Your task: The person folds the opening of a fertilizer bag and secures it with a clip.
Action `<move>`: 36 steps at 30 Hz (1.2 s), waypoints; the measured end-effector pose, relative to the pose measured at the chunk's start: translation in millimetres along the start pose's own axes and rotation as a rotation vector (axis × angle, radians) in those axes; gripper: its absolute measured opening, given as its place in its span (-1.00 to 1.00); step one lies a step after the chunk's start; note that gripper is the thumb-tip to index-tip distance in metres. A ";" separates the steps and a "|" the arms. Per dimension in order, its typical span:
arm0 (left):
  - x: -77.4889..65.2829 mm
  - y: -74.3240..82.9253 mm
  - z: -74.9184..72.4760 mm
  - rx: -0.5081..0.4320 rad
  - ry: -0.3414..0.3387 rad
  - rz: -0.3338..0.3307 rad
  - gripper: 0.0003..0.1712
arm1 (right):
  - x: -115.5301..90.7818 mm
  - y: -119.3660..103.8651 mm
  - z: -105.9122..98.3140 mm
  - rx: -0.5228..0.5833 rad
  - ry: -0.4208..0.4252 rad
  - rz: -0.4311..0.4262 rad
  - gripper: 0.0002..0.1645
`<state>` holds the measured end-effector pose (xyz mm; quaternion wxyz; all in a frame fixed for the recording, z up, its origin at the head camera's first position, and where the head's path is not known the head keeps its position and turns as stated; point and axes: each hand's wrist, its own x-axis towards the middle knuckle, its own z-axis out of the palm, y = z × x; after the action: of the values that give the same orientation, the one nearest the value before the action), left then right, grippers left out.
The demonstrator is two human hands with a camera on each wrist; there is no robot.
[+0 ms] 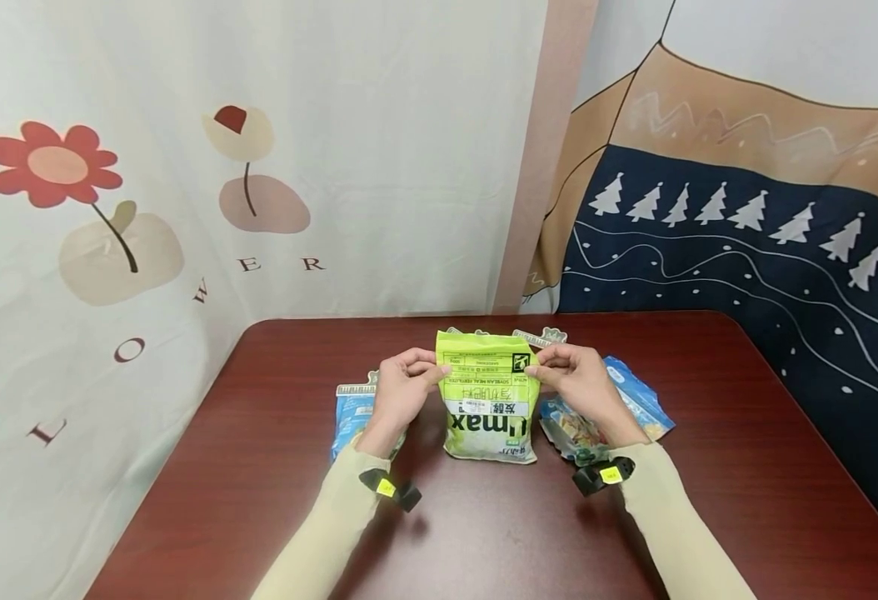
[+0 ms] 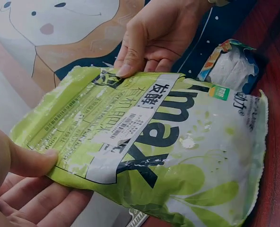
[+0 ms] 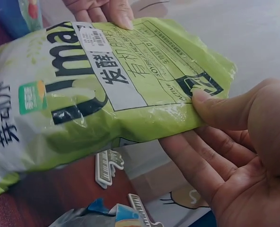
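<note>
A green and white fertilizer bag (image 1: 490, 417) stands in the middle of the table, its print upside down in the head view. My left hand (image 1: 404, 387) pinches one upper side edge of it between thumb and fingers. On the opposite edge my right hand (image 1: 577, 379) pinches the bag the same way. Seen from the left wrist, the fertilizer bag (image 2: 192, 142) is plump in its lower part and flatter toward the top. In the right wrist view the right thumb (image 3: 225, 109) lies on the printed front, with the fingers behind the plastic.
A blue bag (image 1: 351, 417) with a pale clip (image 1: 355, 389) at its top lies left, partly behind the left arm. Right, partly behind the right arm, are a blue package (image 1: 641, 396) and a colourful one (image 1: 570, 429). Toothed clips (image 3: 104, 169) lie behind the fertilizer bag.
</note>
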<state>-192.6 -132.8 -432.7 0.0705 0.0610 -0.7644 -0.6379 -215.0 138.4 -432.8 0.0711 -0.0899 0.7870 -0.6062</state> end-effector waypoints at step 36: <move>-3.2 -6.8 -7.5 -0.046 -0.123 0.264 -0.82 | 0.3 2.2 -17.4 0.031 -0.096 -0.171 -0.75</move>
<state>-188.1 -140.7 -438.2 0.1080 -0.0810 -0.7540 -0.6429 -219.2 155.2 -430.6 0.0580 -0.1847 0.7628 -0.6170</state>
